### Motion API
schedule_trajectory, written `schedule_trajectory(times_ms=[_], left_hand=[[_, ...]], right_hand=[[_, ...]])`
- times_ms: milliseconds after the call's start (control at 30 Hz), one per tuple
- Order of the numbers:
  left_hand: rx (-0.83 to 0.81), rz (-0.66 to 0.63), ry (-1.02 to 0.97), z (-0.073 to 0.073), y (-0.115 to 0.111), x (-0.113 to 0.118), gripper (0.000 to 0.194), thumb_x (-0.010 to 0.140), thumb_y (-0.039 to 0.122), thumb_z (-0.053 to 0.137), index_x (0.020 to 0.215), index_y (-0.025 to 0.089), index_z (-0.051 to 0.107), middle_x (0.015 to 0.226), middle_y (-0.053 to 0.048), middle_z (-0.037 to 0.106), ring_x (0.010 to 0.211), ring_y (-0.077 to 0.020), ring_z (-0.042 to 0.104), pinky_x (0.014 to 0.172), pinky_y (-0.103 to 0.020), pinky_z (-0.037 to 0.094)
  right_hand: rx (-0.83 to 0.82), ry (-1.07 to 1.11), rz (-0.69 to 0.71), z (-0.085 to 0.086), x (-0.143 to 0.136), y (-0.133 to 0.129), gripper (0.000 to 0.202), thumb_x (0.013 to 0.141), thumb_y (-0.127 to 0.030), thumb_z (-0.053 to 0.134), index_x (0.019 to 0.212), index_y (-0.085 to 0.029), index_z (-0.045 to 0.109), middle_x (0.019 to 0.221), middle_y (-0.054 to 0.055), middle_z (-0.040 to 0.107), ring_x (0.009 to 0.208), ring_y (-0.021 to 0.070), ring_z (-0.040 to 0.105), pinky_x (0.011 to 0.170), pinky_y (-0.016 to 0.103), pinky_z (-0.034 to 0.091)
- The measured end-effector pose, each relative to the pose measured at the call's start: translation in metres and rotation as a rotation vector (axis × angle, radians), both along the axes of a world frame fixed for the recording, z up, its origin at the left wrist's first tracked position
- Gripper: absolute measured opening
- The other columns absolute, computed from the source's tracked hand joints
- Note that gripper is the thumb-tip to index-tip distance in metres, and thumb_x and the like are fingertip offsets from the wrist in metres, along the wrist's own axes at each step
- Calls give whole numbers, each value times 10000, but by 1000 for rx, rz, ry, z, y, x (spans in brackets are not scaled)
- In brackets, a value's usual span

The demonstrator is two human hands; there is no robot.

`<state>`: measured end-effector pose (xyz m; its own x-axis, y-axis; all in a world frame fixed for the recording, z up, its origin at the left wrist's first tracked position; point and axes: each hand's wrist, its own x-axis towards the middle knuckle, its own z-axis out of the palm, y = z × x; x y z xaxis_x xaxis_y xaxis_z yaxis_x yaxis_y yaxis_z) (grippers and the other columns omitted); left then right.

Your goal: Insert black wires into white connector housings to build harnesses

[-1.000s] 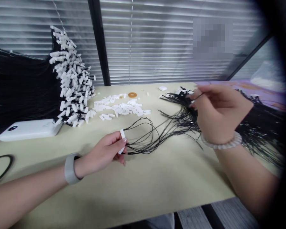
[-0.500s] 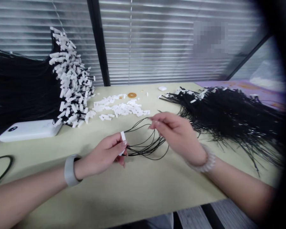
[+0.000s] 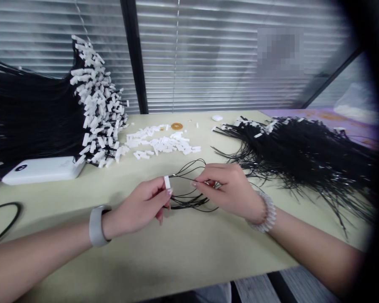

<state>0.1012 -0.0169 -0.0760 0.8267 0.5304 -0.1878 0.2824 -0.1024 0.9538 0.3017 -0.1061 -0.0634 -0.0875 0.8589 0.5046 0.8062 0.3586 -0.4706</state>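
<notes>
Between thumb and fingers, my left hand [image 3: 147, 202] grips a small white connector housing [image 3: 167, 182] with thin black wires [image 3: 189, 202] attached. The wires run in loose loops across to the right. My right hand [image 3: 229, 185] pinches one thin black wire, its thumb and forefinger pressed together just right of the housing. Fingers of the right hand hide part of the wire bundle. Behind the hands, several loose white connector housings [image 3: 170, 144] lie scattered on the table [image 3: 177, 256].
Stacked black wires [image 3: 34, 113] with white connector ends [image 3: 97, 101] rise at the left, behind a white power bank [image 3: 44, 169]. A pile of black wires [image 3: 306, 155] covers the right side. A brown ring of tape [image 3: 177, 126] lies at the back. Blinds [image 3: 208, 54] stand behind.
My right hand has come down and slightly left, closer to the white housing, with the wire in its pinch. The left hand keeps its hold, and the view has shifted slightly.
</notes>
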Motion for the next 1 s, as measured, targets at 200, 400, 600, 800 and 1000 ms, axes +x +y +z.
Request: schedule_trajectory(times_ms=[200,400,600,800,1000], left_hand=[[7,11,3,0,-1,0,236,883,354,393,750,164,439,675,33,491,465,-46,465,427,-165,398],[79,-7,5,-1,-1,0,221,887,327,384,746,166,438,651,40,488,460,-58,478,425,-175,398],[121,-12,17,0,-1,1,233,892,322,371,726,168,426,642,43,486,458,-61,482,419,-172,394],[165,-2,44,0,-3,1,241,887,335,372,720,170,423,629,41,487,446,-68,481,405,-176,391],[184,7,60,-1,-3,0,244,885,342,369,722,171,428,628,39,492,443,-72,480,403,-182,399]], right_hand=[[-27,-88,16,-1,-2,1,184,782,-180,541,602,-152,569,541,-31,467,516,61,380,505,204,266],[-37,-124,-2,-4,-2,1,164,776,-165,527,614,-151,546,557,-34,464,534,60,386,519,197,268],[-30,-183,-36,-6,-1,1,177,780,-183,519,606,-155,517,565,-30,452,554,69,389,526,202,263],[-23,-237,-52,-6,-4,-1,164,776,-165,511,613,-154,529,565,-26,453,562,74,399,535,204,265],[17,-221,-50,-4,-4,-3,169,782,-172,512,616,-154,545,555,-26,449,548,71,395,521,205,258]])
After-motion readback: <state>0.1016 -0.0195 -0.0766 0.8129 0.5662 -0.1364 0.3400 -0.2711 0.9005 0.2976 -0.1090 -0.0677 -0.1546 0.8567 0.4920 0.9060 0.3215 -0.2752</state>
